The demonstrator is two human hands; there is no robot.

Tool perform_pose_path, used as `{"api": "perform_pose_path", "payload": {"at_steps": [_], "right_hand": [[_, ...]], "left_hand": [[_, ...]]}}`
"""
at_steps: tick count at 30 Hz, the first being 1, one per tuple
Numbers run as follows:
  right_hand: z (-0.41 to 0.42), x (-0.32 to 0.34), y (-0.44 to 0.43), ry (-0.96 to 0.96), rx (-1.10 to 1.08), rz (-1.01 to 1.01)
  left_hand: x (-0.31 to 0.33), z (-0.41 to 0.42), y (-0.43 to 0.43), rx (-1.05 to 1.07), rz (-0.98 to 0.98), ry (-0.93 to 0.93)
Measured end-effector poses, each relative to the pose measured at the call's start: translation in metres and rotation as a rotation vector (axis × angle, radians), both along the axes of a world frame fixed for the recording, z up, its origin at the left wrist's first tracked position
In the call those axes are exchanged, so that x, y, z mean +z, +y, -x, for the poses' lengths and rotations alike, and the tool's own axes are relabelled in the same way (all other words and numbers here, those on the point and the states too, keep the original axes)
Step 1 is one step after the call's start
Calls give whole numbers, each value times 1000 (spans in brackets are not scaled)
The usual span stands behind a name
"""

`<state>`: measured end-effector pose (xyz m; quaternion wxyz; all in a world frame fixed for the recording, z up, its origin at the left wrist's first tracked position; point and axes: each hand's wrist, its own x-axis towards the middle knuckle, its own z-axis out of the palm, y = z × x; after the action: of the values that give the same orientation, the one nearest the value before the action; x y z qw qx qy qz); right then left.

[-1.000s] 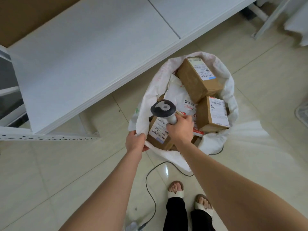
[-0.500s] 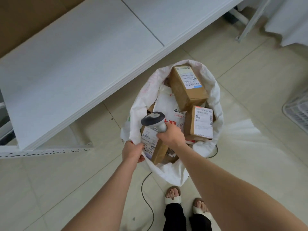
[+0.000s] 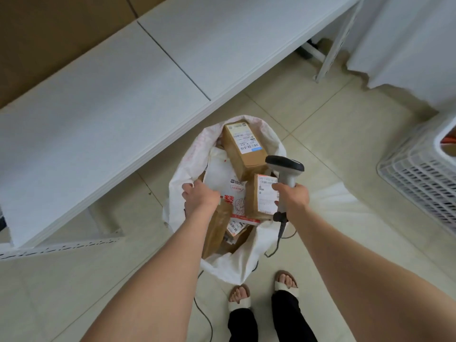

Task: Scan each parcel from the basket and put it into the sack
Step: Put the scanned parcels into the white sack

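Left hand (image 3: 201,197) now reaches into sack (image 3: 187,164), over upright brown parcel (image 3: 216,225); grip not discernible. Right hand (image 3: 292,196), wrapped round scanner (image 3: 286,166), has swung rightward, toward basket (image 3: 419,174). Judgement: parcel deposited; next pick due.

Soft, even daylight; faint shadows on the floor (image 3: 320,124); wide-angle bending at edges; slight overall blur.

Pale tiled floor (image 3: 333,134) beneath a long white table (image 3: 123,95).
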<state>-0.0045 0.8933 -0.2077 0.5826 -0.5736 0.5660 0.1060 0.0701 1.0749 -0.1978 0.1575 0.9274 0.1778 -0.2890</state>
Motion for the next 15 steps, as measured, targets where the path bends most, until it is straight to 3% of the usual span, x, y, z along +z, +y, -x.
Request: {"api": "perform_pose_path", "payload": {"at_steps": [6, 15], "right_hand": [[-2, -31, -29, 33, -9, -73], [-5, -100, -37, 29, 25, -219]], "left_hand": [[-23, -32, -19, -16, -81, -24], [-89, -68, 38, 194, -223, 36]]}}
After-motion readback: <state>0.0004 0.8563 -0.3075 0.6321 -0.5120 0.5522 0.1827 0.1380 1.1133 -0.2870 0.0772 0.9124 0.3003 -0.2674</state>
